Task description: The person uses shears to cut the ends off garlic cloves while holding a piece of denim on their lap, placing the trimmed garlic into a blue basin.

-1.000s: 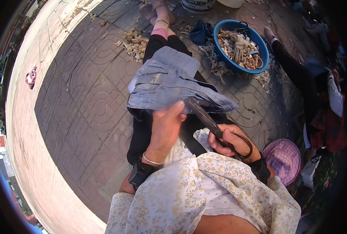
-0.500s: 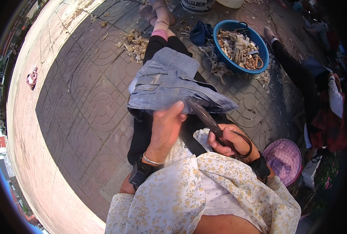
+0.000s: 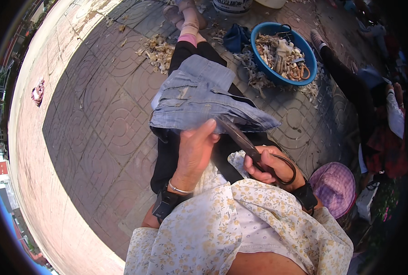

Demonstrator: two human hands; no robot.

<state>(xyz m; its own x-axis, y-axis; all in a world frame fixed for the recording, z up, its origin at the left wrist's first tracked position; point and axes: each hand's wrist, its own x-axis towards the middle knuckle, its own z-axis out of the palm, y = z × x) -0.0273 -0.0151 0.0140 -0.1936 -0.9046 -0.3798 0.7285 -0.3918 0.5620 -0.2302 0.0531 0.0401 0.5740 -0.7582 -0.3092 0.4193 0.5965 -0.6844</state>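
A piece of light blue denim lies spread over my outstretched legs, with seams and a worn patch showing. My left hand pinches its near edge, thumb on top and the other fingers underneath, mostly hidden by the cloth. In my right hand is a pair of dark metal scissors, my fingers through and around the black loop handles. The blades point up and left, and their tips meet the denim just right of my left thumb. Whether the tips are inside a fold of the cloth, I cannot tell.
A blue basin holding pale scraps, with another pair of scissors among them, stands ahead to the right. Loose scraps litter the paving. A dark blue cloth lies beside the basin. Another person's leg and a purple checked hat are at right.
The scissor blades have come closer together at the edge of the denim. Both my hands and the cloth stay almost where they were.
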